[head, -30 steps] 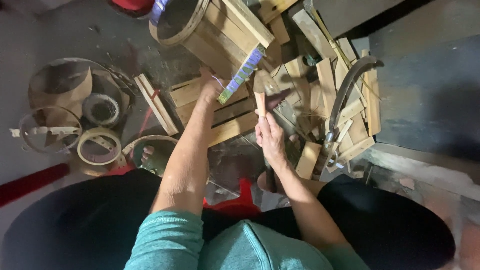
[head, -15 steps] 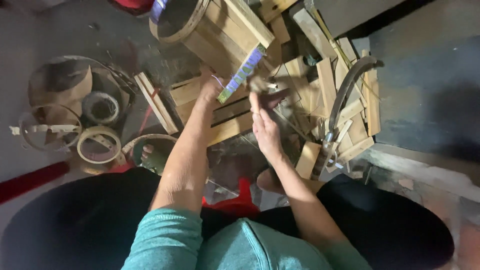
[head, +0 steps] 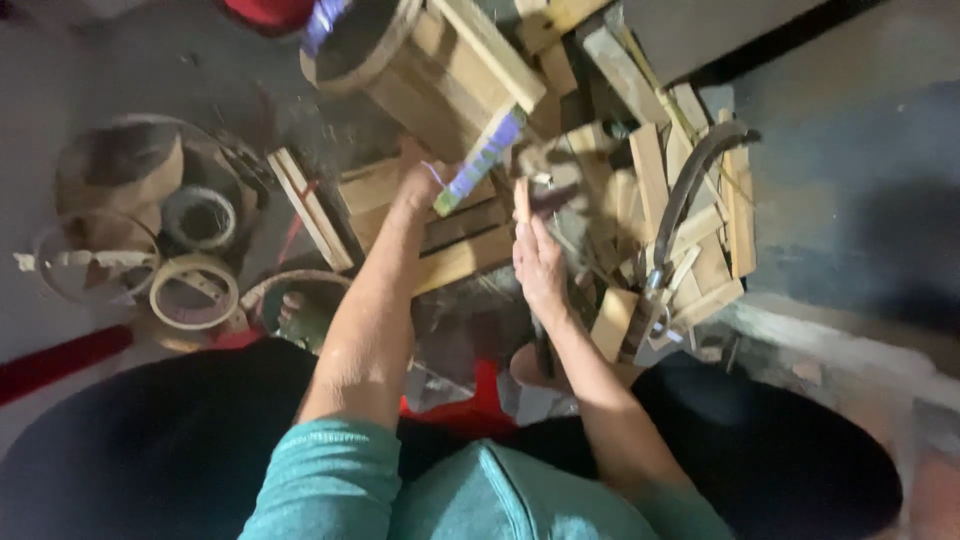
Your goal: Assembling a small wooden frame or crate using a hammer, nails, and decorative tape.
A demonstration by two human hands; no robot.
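Nearest the camera, a teal shirt and dark trousers fill the bottom of the view, with a red object (head: 480,395) on the floor between the knees. From there both forearms reach forward over a cluttered pile. The right hand (head: 540,262) is closed around the lower end of a short thin wooden stick (head: 521,200), which stands nearly upright above the fingers. The left hand (head: 418,180) sits just beside it to the left, gripping a flat tool wrapped in purple and green tape (head: 480,160) that slants up to the right; its fingers are mostly hidden, so I cannot tell how tightly they close. Under both hands lie stacked wooden slats (head: 450,240). To the right, a curved dark blade with a handle (head: 680,210) rests on loose wood offcuts (head: 700,270), crowding that side. To the left, rolls of tape (head: 195,290) and round bamboo hoops (head: 120,170) lie on the grey floor (head: 60,90), which leaves some open room. Farthest off, a round wooden frame (head: 360,40) tops the pile.
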